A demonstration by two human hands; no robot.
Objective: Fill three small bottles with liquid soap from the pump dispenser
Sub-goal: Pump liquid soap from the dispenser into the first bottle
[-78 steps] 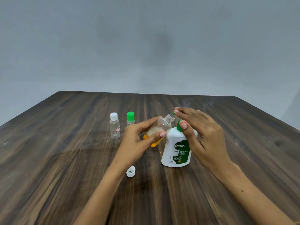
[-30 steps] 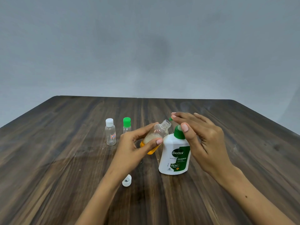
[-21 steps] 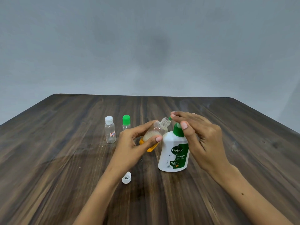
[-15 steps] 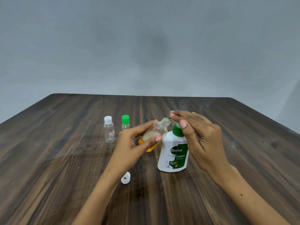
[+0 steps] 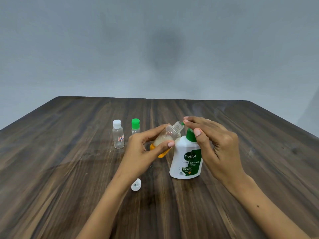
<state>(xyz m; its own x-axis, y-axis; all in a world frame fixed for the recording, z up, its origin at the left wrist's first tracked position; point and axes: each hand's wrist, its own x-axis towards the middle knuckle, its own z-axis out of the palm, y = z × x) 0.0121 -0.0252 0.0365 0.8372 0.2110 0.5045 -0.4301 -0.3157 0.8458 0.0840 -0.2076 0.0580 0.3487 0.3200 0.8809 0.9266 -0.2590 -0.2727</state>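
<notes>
Here, a tilted open bottle [image 5: 166, 139] is gripped by the curled left hand [image 5: 145, 152] just left of the dispenser [image 5: 186, 159], whose pump is pressed by the right hand's [image 5: 217, 145] straight fingers.

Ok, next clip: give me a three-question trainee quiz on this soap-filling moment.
1. True or false: the bottle in the left hand has its cap on.
2. Which hand is on the dispenser's pump head? A) left B) right C) neither
3. How many capped small bottles stand on the table?

Key:
1. False; the held bottle is uncapped, and a loose white cap lies on the table.
2. B; fingers rest atop the Dettol dispenser.
3. Two: white-capped bottle and green-capped bottle.
</notes>
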